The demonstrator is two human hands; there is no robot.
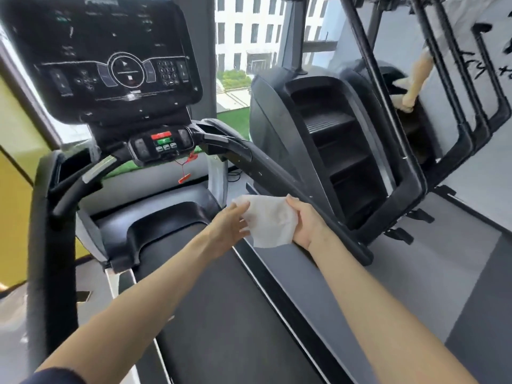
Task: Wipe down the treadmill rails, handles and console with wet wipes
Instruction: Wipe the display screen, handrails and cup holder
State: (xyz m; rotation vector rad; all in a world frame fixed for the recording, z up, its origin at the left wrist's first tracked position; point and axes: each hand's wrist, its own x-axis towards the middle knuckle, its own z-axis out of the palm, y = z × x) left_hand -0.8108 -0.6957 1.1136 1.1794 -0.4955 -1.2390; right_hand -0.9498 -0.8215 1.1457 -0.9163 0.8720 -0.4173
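Preparation, seemingly, ahead of a rail pass: wet wipe [270, 220] held up just beside right handrail [266, 167], gripped at one edge by curled right hand [304, 221], touched at the other by straight-fingered left hand [231, 225]; next, probably, wrapping round the rail and pressing firmly.

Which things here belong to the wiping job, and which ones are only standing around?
For the job: wet wipe, held by the right hand, touched by the left hand; right rail; left handle; console.
Only around: stair machine; red safety clip.
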